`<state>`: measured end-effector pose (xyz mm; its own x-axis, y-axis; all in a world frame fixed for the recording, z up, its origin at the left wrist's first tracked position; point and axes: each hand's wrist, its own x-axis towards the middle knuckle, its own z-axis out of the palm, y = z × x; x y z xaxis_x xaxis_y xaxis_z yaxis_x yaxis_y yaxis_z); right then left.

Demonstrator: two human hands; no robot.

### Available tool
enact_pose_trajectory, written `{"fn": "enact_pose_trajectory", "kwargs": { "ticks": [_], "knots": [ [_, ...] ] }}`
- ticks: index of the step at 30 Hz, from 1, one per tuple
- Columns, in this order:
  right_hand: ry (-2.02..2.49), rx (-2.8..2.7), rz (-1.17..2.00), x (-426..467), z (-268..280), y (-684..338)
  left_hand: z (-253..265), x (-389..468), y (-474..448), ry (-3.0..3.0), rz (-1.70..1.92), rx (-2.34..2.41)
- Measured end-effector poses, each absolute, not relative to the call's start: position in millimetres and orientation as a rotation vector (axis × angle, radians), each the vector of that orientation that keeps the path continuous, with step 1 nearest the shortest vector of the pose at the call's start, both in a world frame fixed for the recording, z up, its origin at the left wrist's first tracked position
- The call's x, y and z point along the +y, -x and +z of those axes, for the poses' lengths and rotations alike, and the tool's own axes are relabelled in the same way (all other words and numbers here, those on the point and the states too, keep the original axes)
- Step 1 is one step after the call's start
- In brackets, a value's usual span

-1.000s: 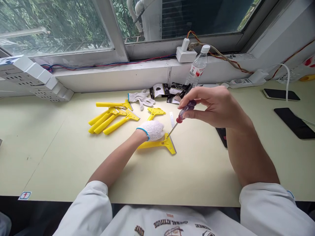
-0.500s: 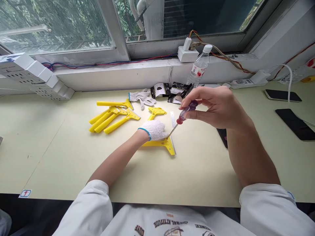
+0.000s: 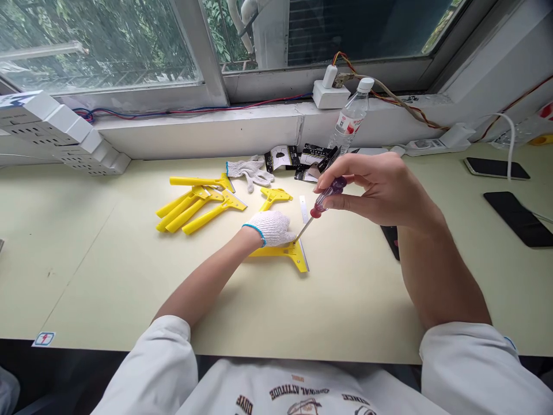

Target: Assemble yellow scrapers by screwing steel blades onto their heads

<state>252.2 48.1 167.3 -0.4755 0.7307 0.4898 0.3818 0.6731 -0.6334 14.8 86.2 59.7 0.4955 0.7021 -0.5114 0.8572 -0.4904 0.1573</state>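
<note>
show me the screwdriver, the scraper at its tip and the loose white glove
Screwdriver [image 3: 315,213]: head view, red end of the handle
Scraper [image 3: 297,255]: head view, yellow blade-holding end
Loose white glove [image 3: 249,170]: head view, its middle

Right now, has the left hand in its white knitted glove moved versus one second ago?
Yes, slightly: the left hand has shifted rightward, closer to the loose, flat silver metal strip lying on the pale yellow table.

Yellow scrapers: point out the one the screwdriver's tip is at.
The frontmost scraper, partly covered by the gloved left hand; the screwdriver slants down to its head. The other yellow scrapers all lie farther back.
</note>
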Motion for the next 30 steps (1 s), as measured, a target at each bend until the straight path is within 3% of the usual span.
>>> {"fn": "enact_pose_trajectory", "kwargs": {
  "ticks": [10, 19, 30],
  "knots": [
    [0.615, -2.341, 0.729, 41.7, 176.7, -254.2, 67.0, 84.4, -17.6, -2.388, -0.582, 1.231],
    [1.003, -2.283, 0.167, 25.8, 164.1, -228.2, 59.6, 86.3, -16.3, -2.410, -0.570, 1.229],
    [0.523, -2.353, 0.437, 22.1, 171.9, -224.4, 56.8, 83.9, -16.0, -2.406, -0.411, 1.215]
  ]
}}
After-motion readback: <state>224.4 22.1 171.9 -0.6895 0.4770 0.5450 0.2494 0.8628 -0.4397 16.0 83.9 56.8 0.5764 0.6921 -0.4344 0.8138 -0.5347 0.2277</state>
